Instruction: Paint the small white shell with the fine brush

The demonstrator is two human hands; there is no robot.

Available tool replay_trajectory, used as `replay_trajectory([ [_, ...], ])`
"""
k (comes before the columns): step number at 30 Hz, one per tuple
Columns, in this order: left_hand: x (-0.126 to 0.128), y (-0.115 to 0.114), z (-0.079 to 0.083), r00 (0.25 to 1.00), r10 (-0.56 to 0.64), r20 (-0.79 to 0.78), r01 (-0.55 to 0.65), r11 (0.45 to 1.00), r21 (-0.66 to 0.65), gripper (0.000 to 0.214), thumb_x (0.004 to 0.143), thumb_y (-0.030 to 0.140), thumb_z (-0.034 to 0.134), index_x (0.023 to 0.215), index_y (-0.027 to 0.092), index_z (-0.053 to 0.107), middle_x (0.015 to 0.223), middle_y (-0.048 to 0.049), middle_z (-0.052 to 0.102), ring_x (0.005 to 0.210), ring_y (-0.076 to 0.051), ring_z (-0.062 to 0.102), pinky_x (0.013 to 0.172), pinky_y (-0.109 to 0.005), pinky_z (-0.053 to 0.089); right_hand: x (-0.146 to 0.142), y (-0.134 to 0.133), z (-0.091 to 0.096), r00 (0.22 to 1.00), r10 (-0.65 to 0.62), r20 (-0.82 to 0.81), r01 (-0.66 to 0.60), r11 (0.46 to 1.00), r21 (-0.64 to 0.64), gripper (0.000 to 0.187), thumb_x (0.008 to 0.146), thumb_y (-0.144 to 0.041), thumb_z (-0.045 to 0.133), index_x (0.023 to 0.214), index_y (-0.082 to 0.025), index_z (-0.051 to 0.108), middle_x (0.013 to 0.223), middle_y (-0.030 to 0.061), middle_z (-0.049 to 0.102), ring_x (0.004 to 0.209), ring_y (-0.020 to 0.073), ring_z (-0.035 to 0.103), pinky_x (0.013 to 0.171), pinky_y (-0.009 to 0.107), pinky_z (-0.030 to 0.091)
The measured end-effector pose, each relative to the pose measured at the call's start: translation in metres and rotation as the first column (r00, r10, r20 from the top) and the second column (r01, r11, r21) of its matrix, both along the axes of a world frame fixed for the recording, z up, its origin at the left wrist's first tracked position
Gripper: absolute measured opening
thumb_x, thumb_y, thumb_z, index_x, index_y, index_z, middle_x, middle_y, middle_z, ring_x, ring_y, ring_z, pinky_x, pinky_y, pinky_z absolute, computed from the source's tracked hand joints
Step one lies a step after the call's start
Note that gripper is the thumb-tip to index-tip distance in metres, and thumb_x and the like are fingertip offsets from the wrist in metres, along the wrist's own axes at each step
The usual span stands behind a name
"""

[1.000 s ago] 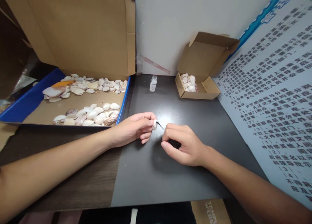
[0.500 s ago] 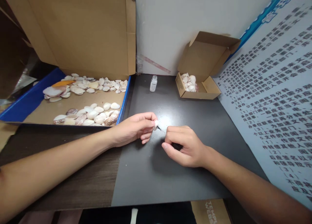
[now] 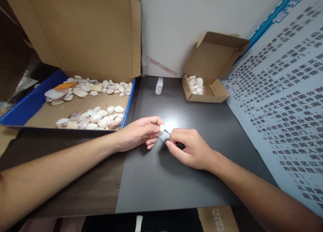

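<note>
Between the thumb and fingers of my left hand [image 3: 146,132] is a small white seashell [image 3: 162,130], held above the grey mat. My right hand [image 3: 189,147] is closed around a thin brush [image 3: 167,132] with a dark tip, which points left and reaches the shell's right side. Most of the brush's handle is hidden in my fingers; a dark part shows beneath them. Farther back on the mat stands an uncapped small glass bottle [image 3: 158,86] with a printed label.
At left, a blue-edged cardboard box [image 3: 50,114] holds several seashells [image 3: 96,118] in two groups. A small cardboard box [image 3: 209,98] with white shells [image 3: 196,85] stands back right. A printed sheet [image 3: 285,100] slopes along the right; a white wall [image 3: 202,13] rises behind.
My right hand has shifted slightly up and left with the brush. The shell has turned a little in my left hand, which otherwise stays in place.
</note>
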State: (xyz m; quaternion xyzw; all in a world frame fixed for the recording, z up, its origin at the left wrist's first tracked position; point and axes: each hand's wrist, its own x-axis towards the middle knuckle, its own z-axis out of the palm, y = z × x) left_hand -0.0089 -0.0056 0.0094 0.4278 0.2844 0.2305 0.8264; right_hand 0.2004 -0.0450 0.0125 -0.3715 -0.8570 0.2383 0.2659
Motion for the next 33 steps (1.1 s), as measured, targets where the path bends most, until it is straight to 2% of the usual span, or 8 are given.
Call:
replay_trajectory([
  [5, 0.001, 0.0002, 0.0, 1.0, 0.011, -0.001, -0.011, 1.0, 0.024, 0.014, 0.088, 0.025, 0.063, 0.083, 0.018, 0.052, 0.06, 0.0072, 0.042, 0.048, -0.007, 0.039, 0.05, -0.021, 0.039, 0.0008, -0.0025, 0.0013, 0.991, 0.093, -0.096, -0.084, 0.992, 0.096, 0.029, 0.088, -0.015, 0.053, 0.061, -0.019, 0.044, 0.058, -0.0046, 0.04, 0.052, 0.0086, 0.032, 0.051, 0.024, 0.026],
  [9, 0.0012, 0.0006, -0.0002, 1.0, -0.009, -0.001, 0.009, 1.0, 0.021, 0.014, 0.088, 0.025, 0.063, 0.083, 0.018, 0.052, 0.056, 0.0078, 0.041, 0.048, -0.008, 0.039, 0.05, -0.021, 0.04, 0.0008, -0.0034, 0.0019, 0.984, 0.112, -0.138, -0.091, 0.984, 0.151, 0.028, 0.087, -0.014, 0.053, 0.06, -0.019, 0.043, 0.058, -0.0046, 0.039, 0.052, 0.0088, 0.03, 0.05, 0.025, 0.025],
  [12, 0.0008, 0.0006, 0.0001, 1.0, -0.015, -0.012, 0.016, 1.0, 0.024, 0.013, 0.089, 0.024, 0.062, 0.082, 0.018, 0.052, 0.056, 0.0078, 0.04, 0.048, -0.008, 0.039, 0.051, -0.02, 0.04, 0.0004, -0.0023, 0.001, 0.994, 0.079, -0.079, -0.072, 0.994, 0.088, 0.028, 0.087, -0.015, 0.053, 0.061, -0.018, 0.044, 0.059, -0.0039, 0.041, 0.052, 0.0086, 0.034, 0.051, 0.024, 0.027],
  [16, 0.0, 0.0002, 0.0, 1.0, -0.006, -0.015, 0.007, 1.0, 0.023, 0.013, 0.088, 0.024, 0.062, 0.082, 0.018, 0.052, 0.056, 0.0072, 0.041, 0.048, -0.008, 0.04, 0.051, -0.021, 0.04, 0.0, -0.0007, -0.0001, 1.0, -0.016, -0.003, 0.016, 1.0, 0.003, 0.029, 0.088, -0.016, 0.052, 0.061, -0.018, 0.043, 0.058, -0.0038, 0.043, 0.052, 0.0084, 0.038, 0.053, 0.024, 0.029],
  [24, 0.0006, 0.0, 0.0004, 1.0, -0.007, -0.004, 0.008, 1.0, 0.027, 0.011, 0.088, 0.023, 0.061, 0.082, 0.018, 0.053, 0.056, 0.0076, 0.04, 0.048, -0.008, 0.04, 0.05, -0.021, 0.041, 0.0002, -0.004, 0.0, 0.983, 0.144, -0.11, -0.131, 0.985, 0.114, 0.028, 0.087, -0.015, 0.052, 0.061, -0.019, 0.042, 0.058, -0.0048, 0.038, 0.052, 0.0093, 0.03, 0.051, 0.026, 0.026],
  [33, -0.0001, 0.0008, -0.0004, 1.0, 0.017, 0.02, -0.017, 1.0, 0.019, 0.009, 0.089, 0.02, 0.061, 0.083, 0.016, 0.055, 0.065, 0.0058, 0.045, 0.049, -0.006, 0.04, 0.05, -0.02, 0.041, 0.0015, -0.0017, -0.0015, 0.989, 0.147, -0.02, -0.147, 0.989, -0.018, 0.03, 0.089, -0.017, 0.054, 0.062, -0.019, 0.041, 0.058, -0.0049, 0.039, 0.053, 0.0087, 0.034, 0.053, 0.024, 0.027],
])
